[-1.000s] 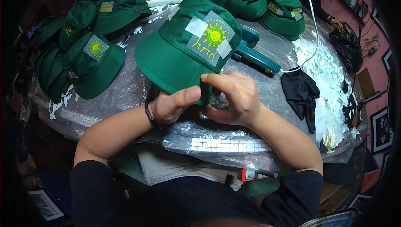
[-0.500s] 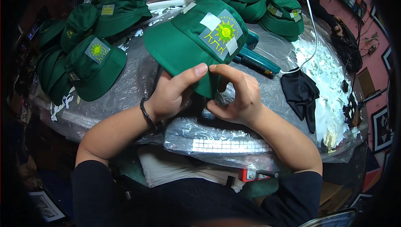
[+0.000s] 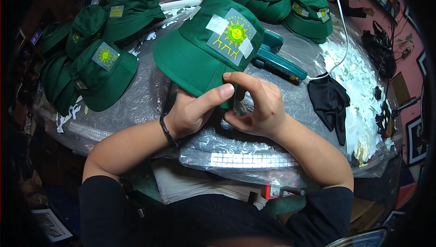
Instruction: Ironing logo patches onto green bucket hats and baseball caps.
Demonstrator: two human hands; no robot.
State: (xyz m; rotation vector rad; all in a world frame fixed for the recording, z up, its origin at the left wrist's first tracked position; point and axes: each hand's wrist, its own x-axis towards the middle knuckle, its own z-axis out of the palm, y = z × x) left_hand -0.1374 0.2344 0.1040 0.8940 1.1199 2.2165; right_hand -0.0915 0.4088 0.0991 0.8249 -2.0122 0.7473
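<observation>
A green bucket hat (image 3: pixel 193 63) is tilted up in front of me, its brim towards me. On its crown sits a grey square transfer (image 3: pixel 231 35) with a yellow sun emblem, held by strips of whitish tape. My left hand (image 3: pixel 193 113) grips the brim, thumb on top and fingers hidden beneath. My right hand (image 3: pixel 261 104) pinches the brim's right part between curled fingers and thumb. Just beyond the hat lies a teal clamp-like tool (image 3: pixel 281 65), partly covered by it, with a white cord.
Green hats with emblems (image 3: pixel 104 72) are heaped at left, and further stacks (image 3: pixel 250 1) stand at the back. A black cloth (image 3: pixel 329 104) and white paper scraps (image 3: pixel 361 110) lie at right. Clear plastic sheeting (image 3: pixel 141 97) covers the table. Another person's arm (image 3: pixel 354 10) shows far right.
The hat has shifted slightly left and turned a little in my hands, which remain on the brim. The other person's arm at the far right has moved up.
</observation>
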